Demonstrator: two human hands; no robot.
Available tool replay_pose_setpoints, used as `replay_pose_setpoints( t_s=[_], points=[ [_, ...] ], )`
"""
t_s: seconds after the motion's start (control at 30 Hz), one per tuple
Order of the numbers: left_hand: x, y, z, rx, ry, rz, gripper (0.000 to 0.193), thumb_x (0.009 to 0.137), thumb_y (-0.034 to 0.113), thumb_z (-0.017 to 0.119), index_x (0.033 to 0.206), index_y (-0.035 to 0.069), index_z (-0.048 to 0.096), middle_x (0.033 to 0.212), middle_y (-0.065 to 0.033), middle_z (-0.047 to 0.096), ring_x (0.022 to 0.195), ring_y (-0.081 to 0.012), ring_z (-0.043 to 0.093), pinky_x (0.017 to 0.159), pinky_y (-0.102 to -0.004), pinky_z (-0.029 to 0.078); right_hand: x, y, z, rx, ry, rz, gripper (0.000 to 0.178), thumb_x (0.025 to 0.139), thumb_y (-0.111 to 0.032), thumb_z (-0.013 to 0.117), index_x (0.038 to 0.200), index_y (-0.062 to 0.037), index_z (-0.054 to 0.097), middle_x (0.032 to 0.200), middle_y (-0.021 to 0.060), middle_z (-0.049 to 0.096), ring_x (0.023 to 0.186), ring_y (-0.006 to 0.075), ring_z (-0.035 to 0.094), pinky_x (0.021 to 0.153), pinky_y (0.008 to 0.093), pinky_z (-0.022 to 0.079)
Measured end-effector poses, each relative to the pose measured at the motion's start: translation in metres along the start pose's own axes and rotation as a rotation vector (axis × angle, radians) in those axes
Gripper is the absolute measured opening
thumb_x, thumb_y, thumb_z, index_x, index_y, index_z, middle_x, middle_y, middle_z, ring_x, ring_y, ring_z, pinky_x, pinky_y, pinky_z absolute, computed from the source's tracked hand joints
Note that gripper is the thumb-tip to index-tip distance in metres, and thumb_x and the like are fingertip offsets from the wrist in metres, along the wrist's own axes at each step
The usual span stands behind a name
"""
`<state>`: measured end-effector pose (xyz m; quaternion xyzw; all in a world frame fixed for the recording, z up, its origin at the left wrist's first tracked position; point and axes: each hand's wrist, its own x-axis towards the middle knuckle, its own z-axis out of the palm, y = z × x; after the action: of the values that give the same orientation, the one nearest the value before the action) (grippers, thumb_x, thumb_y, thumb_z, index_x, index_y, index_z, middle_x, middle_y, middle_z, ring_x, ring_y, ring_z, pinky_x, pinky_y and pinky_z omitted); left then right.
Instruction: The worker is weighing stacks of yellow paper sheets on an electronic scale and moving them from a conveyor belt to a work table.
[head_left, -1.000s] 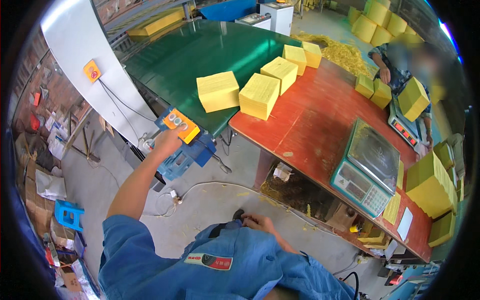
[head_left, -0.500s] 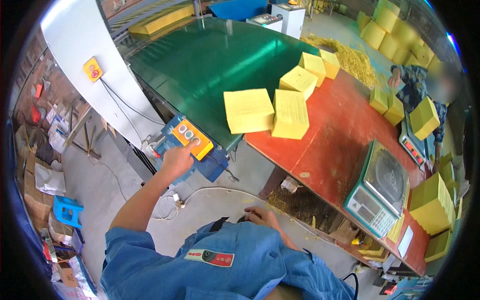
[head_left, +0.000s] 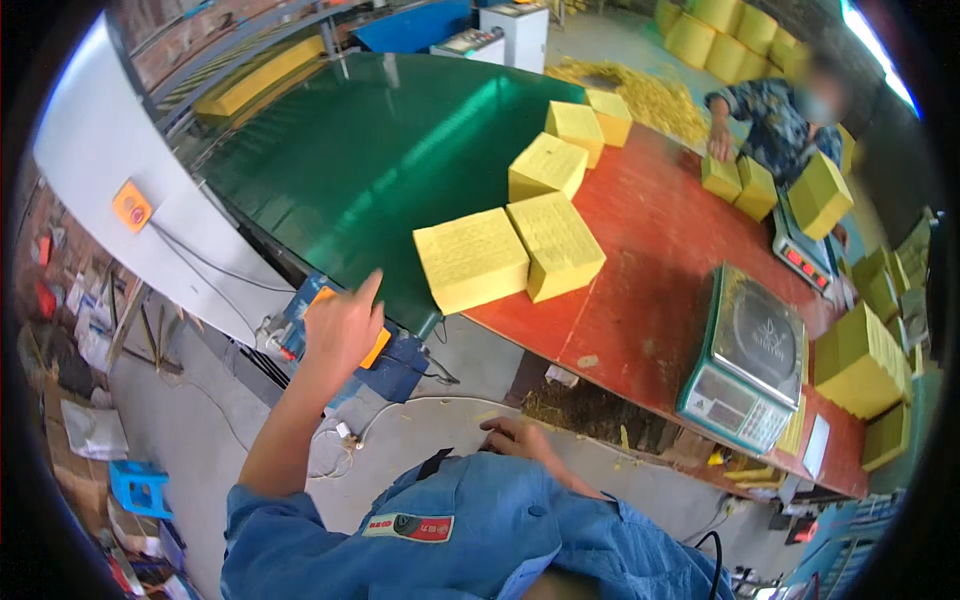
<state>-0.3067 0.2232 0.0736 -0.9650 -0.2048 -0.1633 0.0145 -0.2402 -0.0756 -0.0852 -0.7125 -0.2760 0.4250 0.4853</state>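
Note:
My left hand (head_left: pixel 343 325) is raised over the orange push-button box (head_left: pixel 377 350) and covers most of it. Its index finger is stretched out, and nothing is in its grasp. Close to my body, in front of the blue shirt, my right hand (head_left: pixel 522 440) hangs with loosely bent fingers apart and holds nothing I can see. Beyond the button box, a yellow block (head_left: pixel 472 262) straddles the green conveyor belt's (head_left: pixel 330 170) corner and the red tabletop (head_left: pixel 640 300). Another yellow block (head_left: pixel 557 248) touches its right side, and several more run in a line behind.
A flat-pan scale (head_left: pixel 745 360) stands on the red table. Across it, a co-worker's hand (head_left: pixel 720 142) rests at small yellow blocks beside a second scale (head_left: pixel 800 245). Yellow stacks (head_left: pixel 862 362) occupy the right end. A white machine panel (head_left: pixel 130 170) rises at left; a cable (head_left: pixel 430 400) crosses the floor.
My left hand has lifted off the buttons, its index finger now pointing up and forward. The view has shifted. The two nearest blocks have turned on the table's edge. My right hand stays by my body.

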Motion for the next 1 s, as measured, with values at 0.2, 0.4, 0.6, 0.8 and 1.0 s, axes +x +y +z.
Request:
replay_pose_setpoints(
  t_s=[0.2,0.4,0.6,0.8,1.0],
  points=[
    [0.142,0.037,0.072,-0.281,0.221,0.369,0.04,0.091,0.022,0.059,0.128,0.009,0.057,0.115,-0.0155,0.063,0.1,-0.0345,0.063,0.085,-0.0427,0.05,0.025,-0.019,-0.011,0.187,0.178,-0.113,0.03,0.093,-0.011,0.055,0.119,-0.0005,0.062,0.09,0.0094,0.07,0.082,0.0145,0.068,0.072,0.0291,0.054],
    [0.156,0.038,0.124,-0.401,-0.391,0.019,0.05,0.095,0.047,0.048,0.133,0.015,0.054,0.118,-0.0168,0.065,0.111,-0.033,0.061,0.092,-0.0434,0.048,0.051,-0.031,-0.03,0.336,0.276,-0.237,0.035,0.095,-0.014,0.058,0.125,0.0043,0.056,0.1,0.0109,0.068,0.088,0.0156,0.065,0.078,0.029,0.053],
    [0.075,0.076,0.106,-0.652,-0.446,0.081,0.051,0.093,0.043,0.055,0.132,0.009,0.052,0.111,-0.0221,0.066,0.103,-0.0393,0.063,0.085,-0.0458,0.05,0.059,0.016,-0.029,0.975,0.278,0.048,0.055,0.099,-0.036,0.054,0.14,-0.0012,0.044,0.131,0.0098,0.056,0.119,0.0188,0.052,0.099,0.0385,0.042],
    [-0.008,0.12,0.088,-0.844,-0.351,-0.136,0.039,0.098,0.028,0.052,0.126,0.0,0.054,0.107,-0.0192,0.067,0.096,-0.0309,0.066,0.083,-0.0405,0.05,0.01,-0.003,-0.045,1.121,0.223,0.006,0.053,0.099,-0.038,0.051,0.141,-0.0061,0.042,0.136,0.0081,0.051,0.127,0.0203,0.044,0.108,0.0384,0.034],
    [0.013,0.213,0.031,-1.386,-0.534,-0.098,0.045,0.102,0.025,0.044,0.135,-0.004,0.048,0.131,-0.0212,0.056,0.118,-0.0288,0.054,0.1,-0.037,0.041,-0.093,-0.025,-0.128,0.98,0.377,-0.539,0.058,0.1,-0.042,0.046,0.137,0.0023,0.048,0.139,0.0135,0.049,0.13,0.0214,0.043,0.11,0.0361,0.031]
  ],
)
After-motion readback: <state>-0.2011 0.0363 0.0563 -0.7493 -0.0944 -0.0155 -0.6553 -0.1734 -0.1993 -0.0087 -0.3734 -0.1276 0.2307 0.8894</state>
